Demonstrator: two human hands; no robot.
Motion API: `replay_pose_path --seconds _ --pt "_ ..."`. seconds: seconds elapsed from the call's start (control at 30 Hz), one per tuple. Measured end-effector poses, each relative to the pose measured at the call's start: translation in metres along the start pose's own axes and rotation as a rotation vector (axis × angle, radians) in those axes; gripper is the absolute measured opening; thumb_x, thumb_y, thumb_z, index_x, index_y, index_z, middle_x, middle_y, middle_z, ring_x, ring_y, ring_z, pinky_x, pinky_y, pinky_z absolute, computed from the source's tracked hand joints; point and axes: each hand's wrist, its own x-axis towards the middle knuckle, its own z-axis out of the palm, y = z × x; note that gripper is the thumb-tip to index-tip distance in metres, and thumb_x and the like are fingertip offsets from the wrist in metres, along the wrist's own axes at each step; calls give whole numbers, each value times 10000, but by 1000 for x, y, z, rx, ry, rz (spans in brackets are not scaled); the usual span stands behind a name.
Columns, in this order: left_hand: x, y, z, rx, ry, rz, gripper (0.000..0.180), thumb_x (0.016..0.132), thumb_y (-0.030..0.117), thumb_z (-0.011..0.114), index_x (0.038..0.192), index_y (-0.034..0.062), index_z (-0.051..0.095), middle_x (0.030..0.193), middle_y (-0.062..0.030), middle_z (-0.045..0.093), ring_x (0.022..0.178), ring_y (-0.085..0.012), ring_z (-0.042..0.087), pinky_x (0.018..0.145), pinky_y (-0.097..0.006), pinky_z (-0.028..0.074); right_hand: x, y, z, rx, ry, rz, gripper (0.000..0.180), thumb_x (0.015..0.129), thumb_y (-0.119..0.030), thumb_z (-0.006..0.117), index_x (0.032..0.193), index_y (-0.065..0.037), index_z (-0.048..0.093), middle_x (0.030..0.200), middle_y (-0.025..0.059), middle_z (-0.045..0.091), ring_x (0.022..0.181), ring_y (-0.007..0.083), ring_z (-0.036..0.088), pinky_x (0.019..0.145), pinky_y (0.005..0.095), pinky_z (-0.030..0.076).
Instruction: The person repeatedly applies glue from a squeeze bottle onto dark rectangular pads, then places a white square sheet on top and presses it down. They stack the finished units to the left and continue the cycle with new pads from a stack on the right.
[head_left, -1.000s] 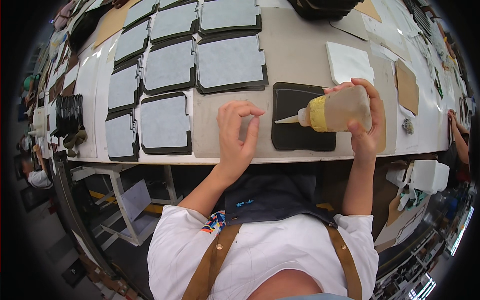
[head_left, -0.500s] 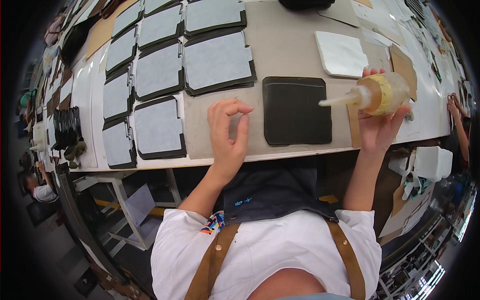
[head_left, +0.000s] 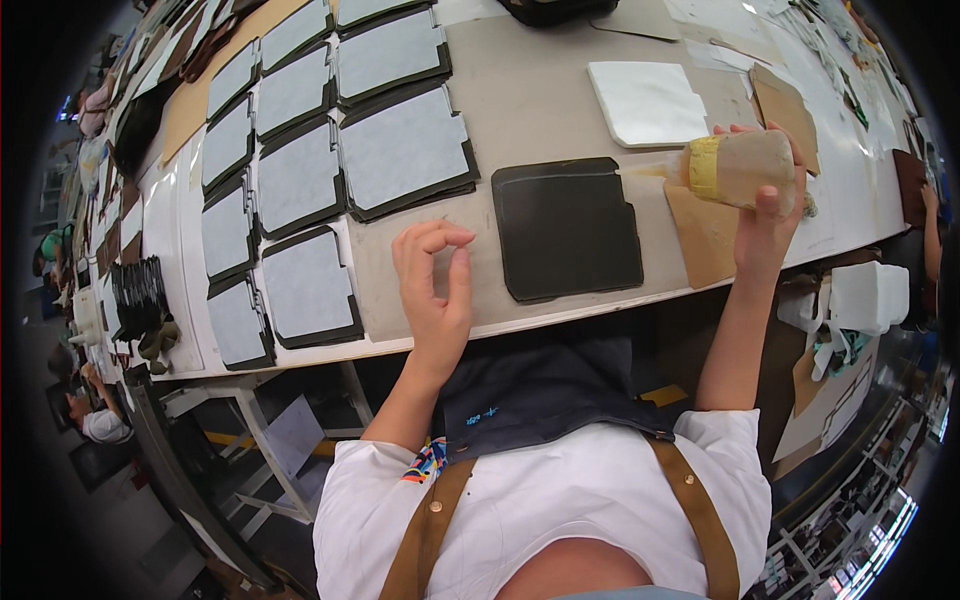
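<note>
Head view: right hand (head_left: 768, 225) grip grasps a tan-filled glue bottle (head_left: 742, 168); left hand (head_left: 435, 290) released.

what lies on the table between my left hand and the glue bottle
In the head view, a dark leather panel lies flat between the left hand and the glue bottle.

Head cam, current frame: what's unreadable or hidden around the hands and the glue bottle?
- Glue bottle, head view: nozzle tip blurred against the table; the right hand covers its rear, so the fill level is unclear.
- Left hand: its palm side faces away; contact with the table cannot be told.
- Dark panel: any glue on it is too faint to see.
- Stacked grey-faced panels: count per stack is too small to tell.
</note>
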Motion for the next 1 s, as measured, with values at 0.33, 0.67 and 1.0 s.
replay_pose_path --seconds 0.33,0.67,1.0 --pt "0 3 3 -40 38 -35 110 933 9 608 1027 63 629 1080 -75 625 1095 -254 516 998 -376 389 0 1 -2 20 -25 11 983 783 -646 791 1419 6 421 1270 208 614 1211 362 630 1088 497 486" --pt "-1 0 1 -13 7 -13 114 956 0 587 1060 39 612 1120 -87 603 1115 -224 527 1014 -344 393 -13 -5 -12 41 -80 1 1011 744 -649 821 1414 -4 426 1224 192 628 1159 377 652 1043 508 515" --pt "0 2 4 -19 32 -35 106 935 21 604 1032 57 629 1090 -81 624 1096 -255 515 994 -373 388 -22 -7 -21 71 -54 -50 983 735 -567 864 1408 4 430 1208 213 639 1131 380 665 1020 514 527"
